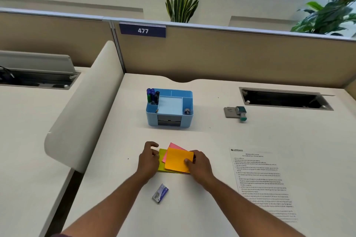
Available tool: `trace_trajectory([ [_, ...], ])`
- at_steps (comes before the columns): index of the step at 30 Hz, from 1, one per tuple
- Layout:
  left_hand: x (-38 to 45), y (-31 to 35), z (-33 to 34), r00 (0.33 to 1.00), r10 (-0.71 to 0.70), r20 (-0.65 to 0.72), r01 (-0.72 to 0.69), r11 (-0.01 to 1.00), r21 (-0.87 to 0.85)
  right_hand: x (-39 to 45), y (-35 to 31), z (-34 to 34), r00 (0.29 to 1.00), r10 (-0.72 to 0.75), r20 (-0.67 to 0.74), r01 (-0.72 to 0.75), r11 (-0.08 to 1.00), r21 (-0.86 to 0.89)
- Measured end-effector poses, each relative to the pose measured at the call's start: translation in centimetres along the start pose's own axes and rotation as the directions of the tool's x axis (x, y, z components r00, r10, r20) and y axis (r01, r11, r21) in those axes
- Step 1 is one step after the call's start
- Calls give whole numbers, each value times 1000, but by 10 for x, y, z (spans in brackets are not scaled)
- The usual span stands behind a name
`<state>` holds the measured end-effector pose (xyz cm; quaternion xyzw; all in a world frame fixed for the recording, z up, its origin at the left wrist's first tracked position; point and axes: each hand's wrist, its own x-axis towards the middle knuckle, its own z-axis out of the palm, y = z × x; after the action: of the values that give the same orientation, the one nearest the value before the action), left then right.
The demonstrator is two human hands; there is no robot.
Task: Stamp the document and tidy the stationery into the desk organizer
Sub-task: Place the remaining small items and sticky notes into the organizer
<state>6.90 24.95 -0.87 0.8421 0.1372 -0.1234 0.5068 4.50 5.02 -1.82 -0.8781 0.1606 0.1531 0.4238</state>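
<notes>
**Both hands on the sticky-note pads**

Nearest the camera: small staple box (160, 195), flat on the desk (212, 132), between the forearms. Just beyond, orange pad (178, 160) pinched at its right edge by the right hand (199, 164), thumb on top. Underneath, fanned out: pink pad (176, 147), green pad (161, 161). Left hand (148, 161) curled against the green pad's left edge. Printed document (264, 183) lying to the right. Farther back, blue organizer (169, 108) with markers (152, 96) upright in its rear-left compartment. Well right of it, stamp (241, 112) resting on its grey ink pad (230, 112).
</notes>
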Motion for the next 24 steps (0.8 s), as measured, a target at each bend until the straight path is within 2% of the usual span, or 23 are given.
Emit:
trace_trajectory([
  [3, -3, 2, 4, 999, 40, -18, -41, 995, -91, -3, -3, 3, 998, -53, -41, 52, 998, -22],
  [6, -4, 8, 12, 998, 65, 20, -62, 991, -119, -2, -5, 4, 1000, 6, -28, -5, 999, 43],
  [9, -10, 20, 21, 993, 84, 87, -70, 986, -151, -2, -4, 1, 995, 37, -92, -25, 992, 121],
  [12, -16, 30, 26, 976, 174, 131, -153, 975, -159, -7, -7, -4, 981, -19, -195, 70, 963, 259],
  [14, -18, 33, 30, 963, 259, 73, -251, 962, -103, -12, -11, -9, 956, -89, -280, 174, 940, 295],
  [16, -20, 35, 35, 953, 303, -13, -303, 952, -48, -17, -14, -11, 926, -189, -326, 276, 929, 248],
  [18, -22, 36, 40, 940, 339, -24, -340, 939, -46, -19, -11, -9, 916, -237, -324, 304, 936, 175],
  [24, -23, 13, 49, 917, 374, 142, -384, 922, 54, -17, 11, -4, 951, -176, -254, 160, 984, -82],
])
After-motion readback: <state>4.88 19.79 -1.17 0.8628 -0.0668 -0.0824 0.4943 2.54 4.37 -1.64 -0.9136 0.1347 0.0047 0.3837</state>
